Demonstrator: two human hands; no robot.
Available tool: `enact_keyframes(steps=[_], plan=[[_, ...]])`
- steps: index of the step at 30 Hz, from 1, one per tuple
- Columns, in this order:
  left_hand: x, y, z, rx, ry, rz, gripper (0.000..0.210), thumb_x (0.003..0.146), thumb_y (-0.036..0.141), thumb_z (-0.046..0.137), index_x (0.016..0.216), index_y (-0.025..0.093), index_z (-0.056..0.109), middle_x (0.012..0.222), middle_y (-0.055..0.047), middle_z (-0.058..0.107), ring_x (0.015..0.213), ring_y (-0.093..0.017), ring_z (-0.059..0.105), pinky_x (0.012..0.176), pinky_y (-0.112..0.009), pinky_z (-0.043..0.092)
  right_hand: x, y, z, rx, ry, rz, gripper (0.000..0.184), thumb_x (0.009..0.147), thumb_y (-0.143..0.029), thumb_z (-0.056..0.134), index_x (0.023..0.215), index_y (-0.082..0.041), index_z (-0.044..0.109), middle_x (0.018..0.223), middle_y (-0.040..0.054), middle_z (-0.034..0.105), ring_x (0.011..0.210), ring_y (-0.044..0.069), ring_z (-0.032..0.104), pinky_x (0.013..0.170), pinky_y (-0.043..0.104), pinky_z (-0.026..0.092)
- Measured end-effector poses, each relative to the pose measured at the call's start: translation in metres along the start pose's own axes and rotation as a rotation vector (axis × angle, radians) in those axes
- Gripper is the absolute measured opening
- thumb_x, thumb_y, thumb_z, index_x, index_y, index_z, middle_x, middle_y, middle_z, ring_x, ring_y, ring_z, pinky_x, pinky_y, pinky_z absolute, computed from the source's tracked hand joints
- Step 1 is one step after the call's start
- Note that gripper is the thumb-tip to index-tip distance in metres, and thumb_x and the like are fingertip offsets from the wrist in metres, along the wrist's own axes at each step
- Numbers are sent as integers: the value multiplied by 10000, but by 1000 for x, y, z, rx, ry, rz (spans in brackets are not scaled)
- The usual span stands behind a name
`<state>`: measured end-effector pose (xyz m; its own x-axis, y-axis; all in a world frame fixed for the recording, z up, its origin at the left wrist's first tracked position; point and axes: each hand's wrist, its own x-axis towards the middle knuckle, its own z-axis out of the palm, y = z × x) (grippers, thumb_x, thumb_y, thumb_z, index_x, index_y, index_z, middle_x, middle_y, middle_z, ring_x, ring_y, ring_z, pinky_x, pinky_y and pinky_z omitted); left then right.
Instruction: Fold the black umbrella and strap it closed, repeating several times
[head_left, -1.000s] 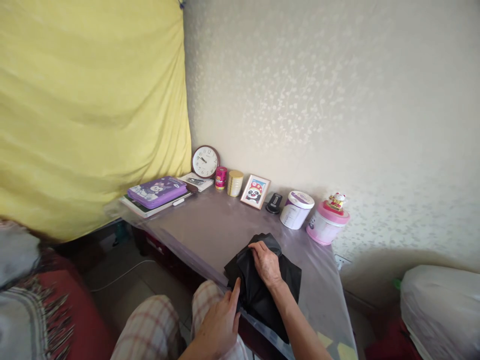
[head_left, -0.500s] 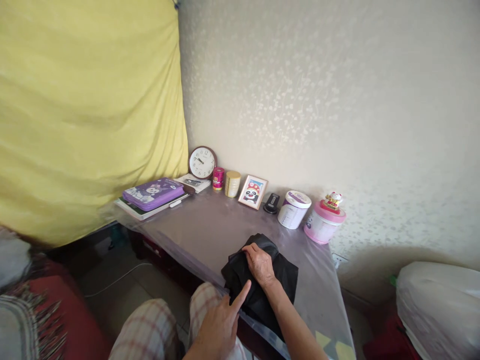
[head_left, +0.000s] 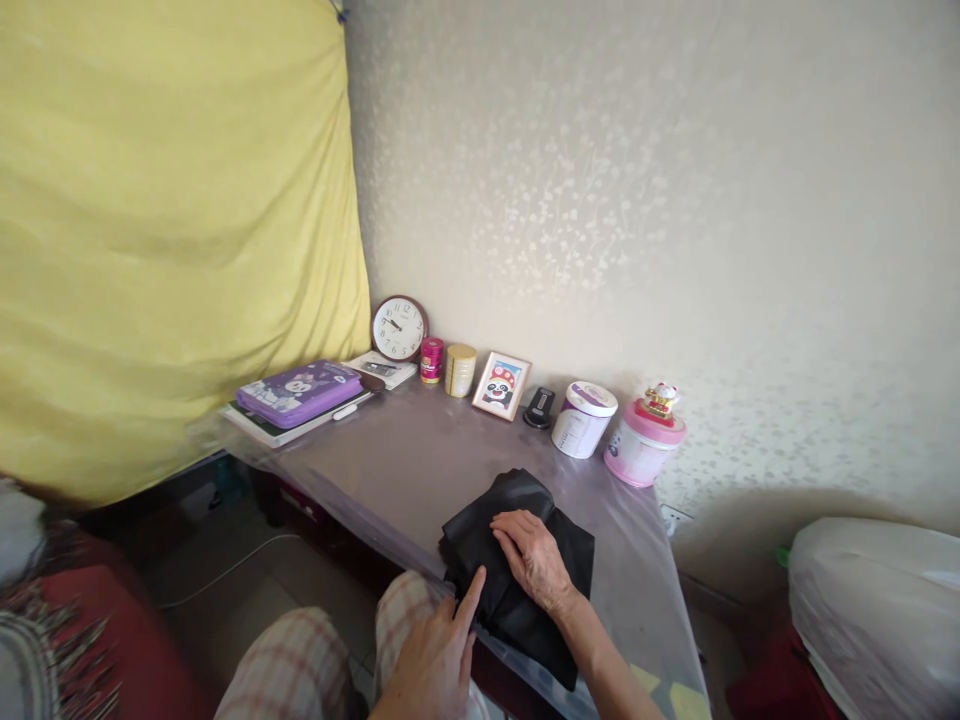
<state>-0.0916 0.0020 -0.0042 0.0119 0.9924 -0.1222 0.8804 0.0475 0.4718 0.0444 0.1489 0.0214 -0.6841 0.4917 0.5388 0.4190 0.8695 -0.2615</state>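
A folded piece of black cloth (head_left: 517,490) lies near the front edge of the table, its lower end reaching over that edge. My right hand (head_left: 531,555) rests on top of it, palm down, with the fingers laid out flat. At the near left edge of the cloth is my left hand (head_left: 435,650). Its index finger is stretched out and touches or almost touches the cloth; the other fingers are partly hidden beneath the hand. What the cloth's underside looks like is hidden.
Along the wall stand a clock (head_left: 400,328), a pink can (head_left: 431,360), a beige jar (head_left: 460,371), a panda picture frame (head_left: 501,386), a white tub (head_left: 585,420) and a pink tub (head_left: 645,448). A purple case (head_left: 300,392) lies at left on the table (head_left: 405,450).
My right hand has gone from gripping a fold near the cloth's upper part to lying flat, slightly lower and to the right. The cloth looks smoother on top. My left hand moved slightly left.
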Motion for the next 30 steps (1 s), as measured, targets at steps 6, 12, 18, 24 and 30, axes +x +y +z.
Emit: enact_keyframes(steps=[6, 12, 18, 24, 30], plan=[[0, 1, 2, -23, 1, -10, 629, 873, 193, 264, 1455, 234, 27, 1110, -89, 570, 878, -192, 567, 774, -289, 381, -2, 45, 10, -133, 24, 43, 300, 936, -256, 385, 1117, -182, 612, 1165, 105, 632, 1162, 223, 528, 1009, 479, 372], [0, 2, 2, -31, 17, -19, 630, 863, 190, 272, 1457, 187, 63, 1112, -103, 579, 895, -213, 569, 781, -303, 386, 11, 81, 11, -282, 48, 175, 344, 952, -272, 332, 1124, -160, 608, 1189, 120, 618, 1141, 242, 546, 961, 464, 416], [1, 1, 3, -43, 10, -25, 627, 870, 205, 279, 1457, 198, 60, 1134, -95, 573, 922, -199, 566, 805, -284, 379, 10, 54, 10, -352, 146, 184, 322, 939, -235, 368, 1145, -137, 596, 1225, 143, 590, 1178, 266, 513, 991, 488, 376], [1, 1, 4, -51, 20, -34, 601, 861, 207, 286, 1447, 159, 161, 1163, -107, 571, 953, -200, 567, 836, -284, 373, 2, -22, 27, -111, -111, 10, 271, 924, -253, 433, 1111, -196, 620, 1170, 83, 635, 1174, 212, 520, 1024, 424, 364], [2, -1, 6, -63, 33, -18, 502, 855, 241, 306, 1332, 118, 401, 1275, -131, 509, 1050, -215, 537, 887, -286, 357, 7, -49, 17, 151, -338, -159, 299, 963, -293, 350, 1016, -245, 640, 1026, -1, 692, 1057, 129, 587, 964, 283, 411]])
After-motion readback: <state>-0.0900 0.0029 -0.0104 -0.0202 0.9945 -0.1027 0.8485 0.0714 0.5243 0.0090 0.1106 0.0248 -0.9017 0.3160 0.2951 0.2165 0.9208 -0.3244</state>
